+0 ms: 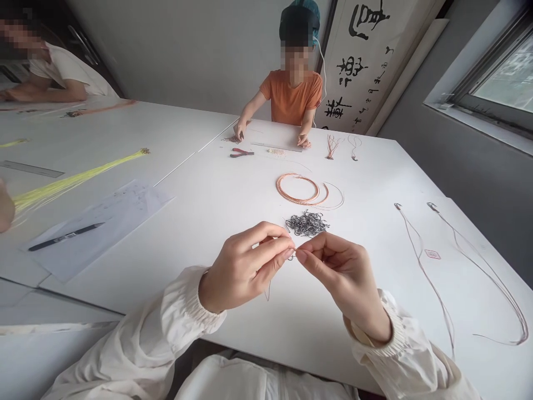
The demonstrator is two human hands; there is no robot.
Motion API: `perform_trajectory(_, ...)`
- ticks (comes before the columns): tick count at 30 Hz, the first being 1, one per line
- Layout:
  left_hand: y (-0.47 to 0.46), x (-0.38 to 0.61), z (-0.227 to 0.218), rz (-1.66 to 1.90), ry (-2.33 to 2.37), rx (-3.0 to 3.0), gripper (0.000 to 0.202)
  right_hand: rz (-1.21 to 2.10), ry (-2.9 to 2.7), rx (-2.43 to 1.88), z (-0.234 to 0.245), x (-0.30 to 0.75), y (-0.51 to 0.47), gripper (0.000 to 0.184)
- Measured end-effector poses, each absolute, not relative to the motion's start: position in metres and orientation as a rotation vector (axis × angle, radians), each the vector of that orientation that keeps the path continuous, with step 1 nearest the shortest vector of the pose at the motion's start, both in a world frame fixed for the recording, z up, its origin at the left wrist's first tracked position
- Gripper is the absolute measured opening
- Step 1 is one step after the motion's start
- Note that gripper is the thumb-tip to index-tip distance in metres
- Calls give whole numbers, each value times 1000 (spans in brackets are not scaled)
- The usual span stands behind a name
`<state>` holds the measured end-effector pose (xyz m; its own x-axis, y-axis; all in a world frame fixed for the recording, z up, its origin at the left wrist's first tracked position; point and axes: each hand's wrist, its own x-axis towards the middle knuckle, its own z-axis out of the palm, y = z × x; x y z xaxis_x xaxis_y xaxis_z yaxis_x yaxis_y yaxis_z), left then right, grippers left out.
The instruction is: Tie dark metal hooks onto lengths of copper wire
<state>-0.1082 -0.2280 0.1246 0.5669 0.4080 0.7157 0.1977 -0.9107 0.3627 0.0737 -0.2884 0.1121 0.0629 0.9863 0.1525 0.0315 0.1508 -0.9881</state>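
Observation:
My left hand (245,266) and my right hand (339,269) meet fingertip to fingertip over the near part of the white table, both pinching. Between them shows the dark curve of a small fish hook (291,258), held at my left fingertips. My right thumb and forefinger close on a thin reddish line (295,250) at the hook; its exact path is hidden by the fingers. A thin loop of line (267,291) hangs below my left hand. Just beyond my fingers lies a pile of dark fish hooks (308,223).
A coil of copper-coloured line (297,189) lies past the pile. At right are hooks tied to long lines (420,261). Left are paper (125,211), a pen (66,237) and yellow lines (91,173). Across sits a person in orange (291,97), near red-handled pliers (241,153).

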Motion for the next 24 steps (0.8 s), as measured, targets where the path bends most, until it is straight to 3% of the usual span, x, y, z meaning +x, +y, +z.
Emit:
perform_trajectory(7, -231, -106, 128, 1303, 536, 2487, 17, 852, -1335, -1129, 112, 71, -292, 4)
perform_trajectory(17, -232, -104, 124, 1361, 575, 2420, 22, 731, -1349, -1112, 112, 68, -295, 9)
perform_trajectory(24, -235, -101, 127, 1194, 650, 2347, 10, 785, -1353, -1101, 110, 69, -292, 9)
